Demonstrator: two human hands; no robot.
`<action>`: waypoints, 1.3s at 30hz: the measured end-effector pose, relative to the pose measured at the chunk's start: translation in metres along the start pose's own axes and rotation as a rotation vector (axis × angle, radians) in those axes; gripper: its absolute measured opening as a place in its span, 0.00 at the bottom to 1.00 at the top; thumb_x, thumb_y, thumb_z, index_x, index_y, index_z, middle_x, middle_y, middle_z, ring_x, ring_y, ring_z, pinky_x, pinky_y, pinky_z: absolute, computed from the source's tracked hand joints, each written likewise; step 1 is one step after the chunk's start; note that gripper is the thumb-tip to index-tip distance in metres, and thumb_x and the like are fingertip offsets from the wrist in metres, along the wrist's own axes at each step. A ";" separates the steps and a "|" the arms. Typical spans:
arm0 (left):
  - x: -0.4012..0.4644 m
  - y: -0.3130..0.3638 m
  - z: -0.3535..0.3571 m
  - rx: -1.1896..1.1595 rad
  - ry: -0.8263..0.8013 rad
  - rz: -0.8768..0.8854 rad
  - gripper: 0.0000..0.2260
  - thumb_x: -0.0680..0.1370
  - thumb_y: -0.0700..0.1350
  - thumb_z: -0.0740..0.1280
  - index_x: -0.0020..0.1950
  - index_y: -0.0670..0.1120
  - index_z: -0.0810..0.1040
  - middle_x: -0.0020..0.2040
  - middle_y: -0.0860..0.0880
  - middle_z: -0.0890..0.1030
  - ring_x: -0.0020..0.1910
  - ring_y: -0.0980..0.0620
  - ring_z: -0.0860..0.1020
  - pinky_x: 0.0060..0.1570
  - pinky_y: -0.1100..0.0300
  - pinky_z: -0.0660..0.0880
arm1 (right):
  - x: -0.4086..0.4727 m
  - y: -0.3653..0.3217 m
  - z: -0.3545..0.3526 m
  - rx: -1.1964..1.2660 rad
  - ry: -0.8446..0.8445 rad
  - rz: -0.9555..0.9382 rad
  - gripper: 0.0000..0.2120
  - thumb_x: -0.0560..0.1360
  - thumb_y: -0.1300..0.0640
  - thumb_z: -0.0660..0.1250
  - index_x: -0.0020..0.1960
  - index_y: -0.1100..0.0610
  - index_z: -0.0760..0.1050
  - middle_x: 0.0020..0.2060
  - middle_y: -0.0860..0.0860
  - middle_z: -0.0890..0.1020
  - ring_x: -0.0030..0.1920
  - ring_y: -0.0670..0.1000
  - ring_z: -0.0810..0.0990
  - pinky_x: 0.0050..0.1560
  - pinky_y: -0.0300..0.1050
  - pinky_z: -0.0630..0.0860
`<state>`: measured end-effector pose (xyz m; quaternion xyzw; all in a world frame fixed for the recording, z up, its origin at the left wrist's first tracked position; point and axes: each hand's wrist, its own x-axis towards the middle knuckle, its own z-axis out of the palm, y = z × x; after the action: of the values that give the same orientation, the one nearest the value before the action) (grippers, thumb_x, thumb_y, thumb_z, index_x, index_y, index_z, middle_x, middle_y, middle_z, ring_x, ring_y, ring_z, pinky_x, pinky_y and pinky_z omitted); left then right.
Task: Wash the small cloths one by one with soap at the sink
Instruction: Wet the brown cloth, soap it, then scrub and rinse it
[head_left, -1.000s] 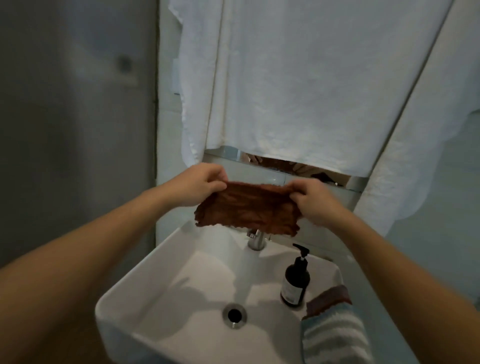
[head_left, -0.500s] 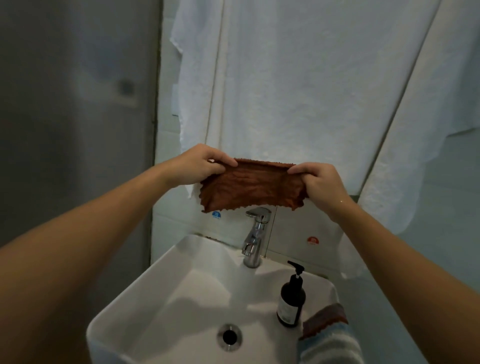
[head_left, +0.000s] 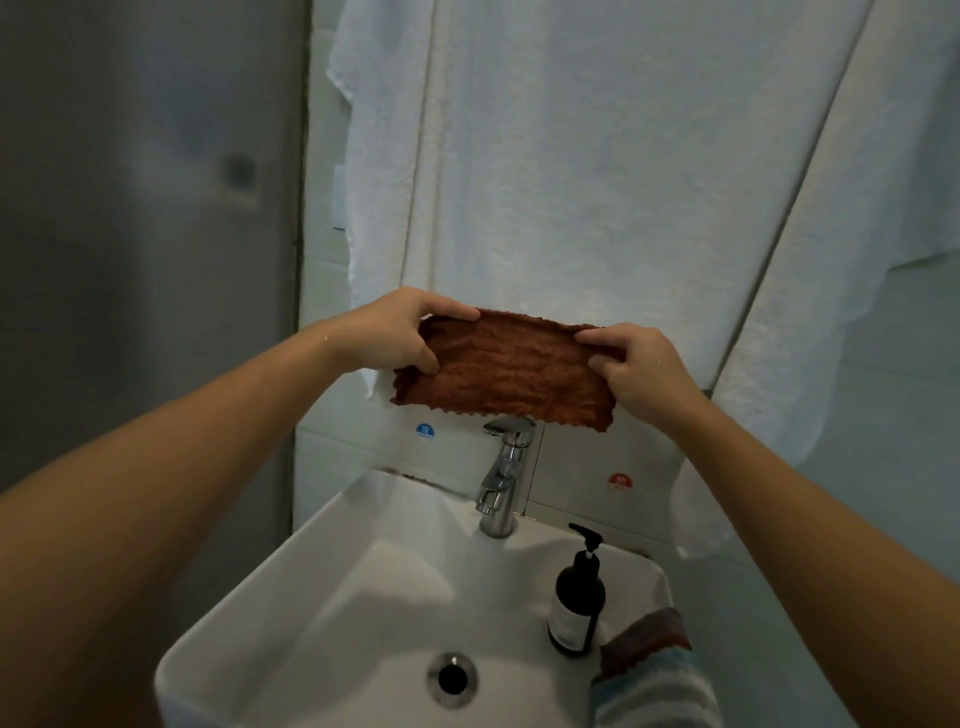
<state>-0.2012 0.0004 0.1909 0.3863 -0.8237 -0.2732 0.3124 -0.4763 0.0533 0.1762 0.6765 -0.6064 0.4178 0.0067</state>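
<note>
Brown cloth (head_left: 501, 371) stretched sideways, long way left to right, high above sink (head_left: 332, 587). Pinched by left hand (head_left: 400, 332) and right hand (head_left: 641, 371), one each end.

A bathroom: white sink (head_left: 249, 613) with chrome tap (head_left: 501, 483), soap bottle (head_left: 576, 605), white towels (head_left: 597, 182) hanging on tiled wall.

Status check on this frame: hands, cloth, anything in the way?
Left hand and right hand pinch the brown cloth by its top corners, spread above the faucet. Sink basin below, unobstructed. No water running.
</note>
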 end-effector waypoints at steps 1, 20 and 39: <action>0.001 0.000 0.000 -0.004 0.002 0.001 0.33 0.71 0.29 0.71 0.69 0.57 0.74 0.59 0.53 0.76 0.53 0.52 0.80 0.48 0.60 0.81 | 0.000 0.000 -0.001 0.002 0.006 -0.005 0.17 0.78 0.64 0.67 0.65 0.54 0.77 0.58 0.50 0.77 0.55 0.48 0.76 0.46 0.27 0.71; 0.003 0.005 0.021 -0.028 0.023 0.035 0.33 0.71 0.32 0.74 0.70 0.56 0.73 0.58 0.54 0.77 0.52 0.58 0.78 0.48 0.68 0.77 | -0.024 0.009 -0.029 -0.137 -0.005 0.064 0.28 0.70 0.64 0.76 0.68 0.50 0.75 0.62 0.51 0.77 0.57 0.51 0.78 0.59 0.45 0.77; -0.071 -0.015 0.265 -0.336 -0.612 -0.117 0.31 0.72 0.32 0.73 0.72 0.54 0.72 0.60 0.54 0.74 0.54 0.57 0.77 0.47 0.64 0.79 | -0.260 0.152 -0.079 0.177 -0.323 0.721 0.28 0.67 0.72 0.75 0.55 0.42 0.78 0.57 0.51 0.81 0.48 0.51 0.84 0.41 0.42 0.80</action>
<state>-0.3505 0.1053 -0.0145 0.2762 -0.7992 -0.5254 0.0942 -0.6238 0.2659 0.0036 0.4754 -0.7599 0.3320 -0.2939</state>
